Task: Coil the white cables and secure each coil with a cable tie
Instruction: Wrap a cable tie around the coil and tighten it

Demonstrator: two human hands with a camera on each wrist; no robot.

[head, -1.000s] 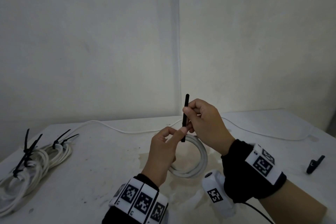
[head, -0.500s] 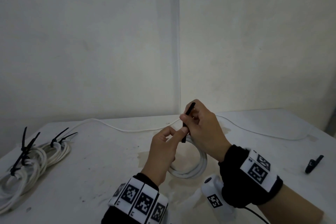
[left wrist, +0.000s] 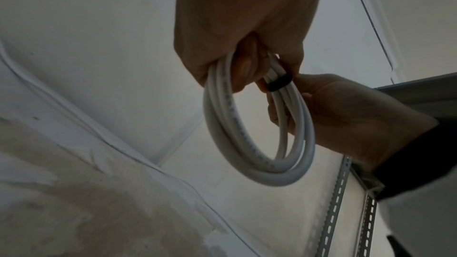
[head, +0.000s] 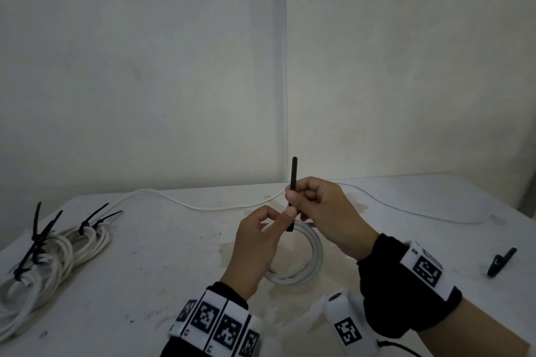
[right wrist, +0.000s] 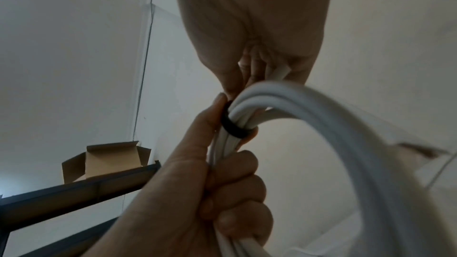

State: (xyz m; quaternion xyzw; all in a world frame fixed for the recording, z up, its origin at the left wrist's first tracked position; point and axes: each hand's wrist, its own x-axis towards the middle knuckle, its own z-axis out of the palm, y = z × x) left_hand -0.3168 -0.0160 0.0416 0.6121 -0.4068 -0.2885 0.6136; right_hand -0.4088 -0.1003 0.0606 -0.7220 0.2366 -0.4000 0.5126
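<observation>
A small white cable coil (head: 307,264) hangs above the table (head: 162,255), held up between both hands. My left hand (head: 278,214) grips the coil's top with curled fingers (right wrist: 230,183). A black cable tie (left wrist: 279,84) wraps the bundled strands just beside that grip; the band also shows in the right wrist view (right wrist: 235,128). The tie's tail (head: 293,174) stands upright above my right hand (head: 295,197), which pinches it between thumb and fingers. The tie's head is hidden behind the fingers.
Several tied white coils (head: 52,255) with black tie tails lie at the table's left edge. A loose white cable (head: 203,207) runs along the back of the table. A small black piece (head: 500,262) lies at the right. Walls stand close behind.
The tie's tail, tilted to the right half a second ago, stands upright again in my right hand. The left hand and the coil have hardly moved.
</observation>
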